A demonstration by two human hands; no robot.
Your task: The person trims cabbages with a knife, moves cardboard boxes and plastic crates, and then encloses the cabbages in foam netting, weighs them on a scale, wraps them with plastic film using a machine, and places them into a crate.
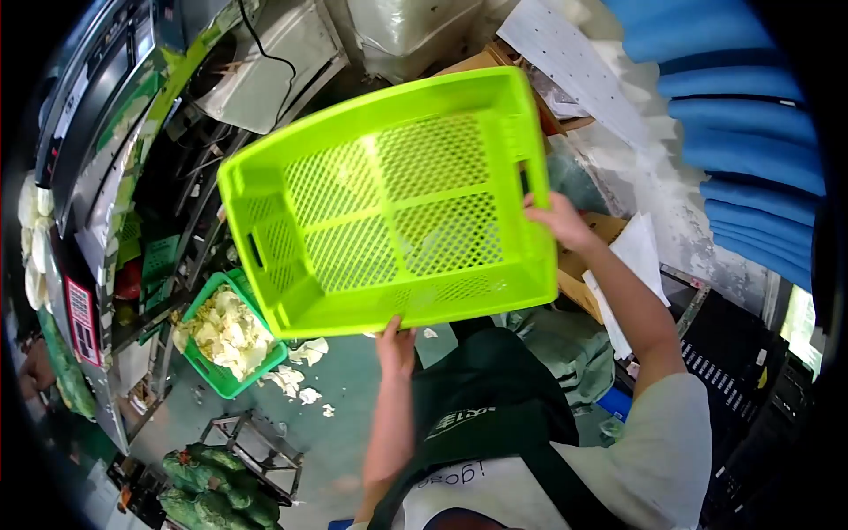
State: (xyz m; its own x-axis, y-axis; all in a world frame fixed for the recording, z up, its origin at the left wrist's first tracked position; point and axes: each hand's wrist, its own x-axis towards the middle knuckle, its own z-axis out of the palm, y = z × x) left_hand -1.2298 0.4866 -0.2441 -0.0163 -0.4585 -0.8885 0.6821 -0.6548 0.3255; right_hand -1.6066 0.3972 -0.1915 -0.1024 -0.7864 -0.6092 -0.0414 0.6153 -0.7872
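A bright lime-green plastic basket [389, 256] with a mesh bottom is held up in the air, tilted, and nothing is seen inside it. My right hand [555, 219] grips its right end wall at the handle slot, with the fingers curled over the edge. On the lower long rim, left of the middle, my left hand [397, 344] is closed, its fingertips at the edge. Both forearms reach up from below.
A green crate [219, 386] of pale leafy scraps stands on the floor at the left, with loose scraps beside it. Below are a metal stool [256, 450] and large green vegetables [212, 490]. Cardboard boxes lie behind my right arm; dark crates [733, 353] stand at the right.
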